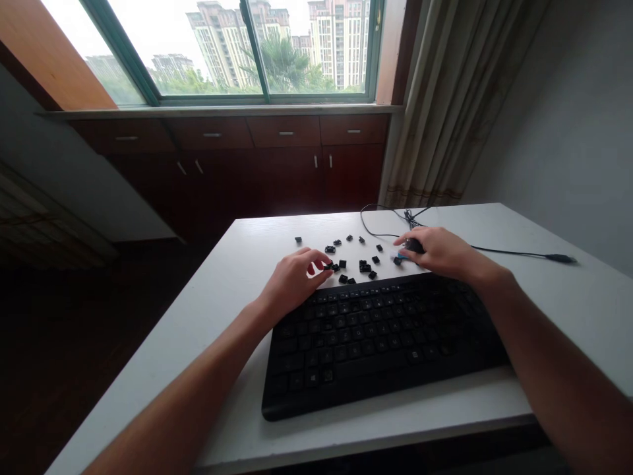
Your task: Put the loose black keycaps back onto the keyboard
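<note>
A black keyboard (380, 336) lies on the white table, with gaps where some keys are off. Several loose black keycaps (364, 266) are scattered beyond its far edge. My left hand (299, 274) is at the left of these, thumb and fingertips closed around a black keycap (328, 266). My right hand (440, 251) is above the keyboard's far right part, its fingers curled over a dark, rounded object (413, 246) with a blue part beside it. The exact kind of this object is partly hidden. Just under its fingertips lies another keycap (397, 261).
A black cable (380, 234) loops behind the right hand, bundled near the back edge, and runs right to a USB plug (561, 258). The white table (558, 310) ends in front of dark red cabinets (277, 178) under a window. A curtain (435, 99) hangs at the right.
</note>
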